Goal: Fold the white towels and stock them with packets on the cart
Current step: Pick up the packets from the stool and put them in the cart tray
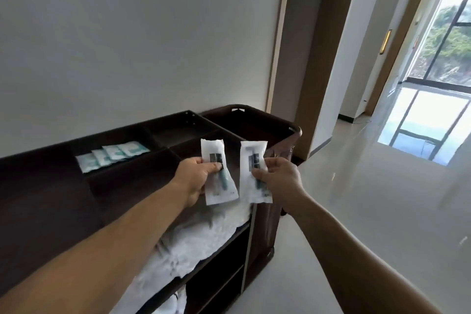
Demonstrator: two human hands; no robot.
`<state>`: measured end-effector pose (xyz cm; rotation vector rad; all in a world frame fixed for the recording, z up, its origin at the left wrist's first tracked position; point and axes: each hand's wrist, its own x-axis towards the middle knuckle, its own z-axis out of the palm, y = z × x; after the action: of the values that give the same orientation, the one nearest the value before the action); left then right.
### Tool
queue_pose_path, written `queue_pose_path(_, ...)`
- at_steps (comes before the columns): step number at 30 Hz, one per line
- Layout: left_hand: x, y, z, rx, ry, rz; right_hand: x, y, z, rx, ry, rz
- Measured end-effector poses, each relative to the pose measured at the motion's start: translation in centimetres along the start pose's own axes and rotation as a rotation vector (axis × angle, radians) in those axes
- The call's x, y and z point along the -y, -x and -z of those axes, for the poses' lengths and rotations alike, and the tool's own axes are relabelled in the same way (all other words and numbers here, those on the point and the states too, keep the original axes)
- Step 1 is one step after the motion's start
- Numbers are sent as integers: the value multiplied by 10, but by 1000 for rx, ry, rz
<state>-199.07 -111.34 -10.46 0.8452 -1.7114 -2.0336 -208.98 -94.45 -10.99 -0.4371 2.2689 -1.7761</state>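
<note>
So the teal packets already sit in a top compartment of the cart. The left hand pinches one white packet over the next compartment, and the right hand pinches a second packet just beside it. Both are light fingertip grips, so I'd guess the right one, close to the cart's front edge, could slip and drop onto the towels shelved below or the floor.

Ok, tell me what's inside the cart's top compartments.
White-and-teal packets lie in a row in one rear compartment; the compartment right of it looks bare. The near right compartment is partly hidden by the left hand, right hand and the left packet and right packet they hold.
</note>
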Motion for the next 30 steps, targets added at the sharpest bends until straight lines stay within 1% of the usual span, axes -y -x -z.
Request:
queue_pose_path(2,-7,-20,11,-69,14,6,5,-28,-13,63,29,38)
queue_pose_path(6,-24,-62,39,-189,25,-37,17,-84,-49,159,28,48)
queue_pose_path(10,-43,-108,70,-293,32,-67,35,-136,-99,262,67,52)
queue_pose_path(13,-57,-140,94,-356,47,-72,54,-179,-139,326,130,101)
queue_pose_path(15,-64,-151,108,-393,34,-76,62,-201,-159,349,145,117)
queue_pose_path(19,-66,-168,138,-492,-8,-83,64,-240,-209,456,201,91)
queue_pose_path(22,-62,-176,155,-570,9,-71,65,-271,-249,536,257,67)
queue_pose_path(27,-57,-182,172,-720,44,-35,50,-314,-316,757,444,41)
queue_pose_path(30,-57,-185,171,-814,-8,-7,35,-323,-348,863,507,58)
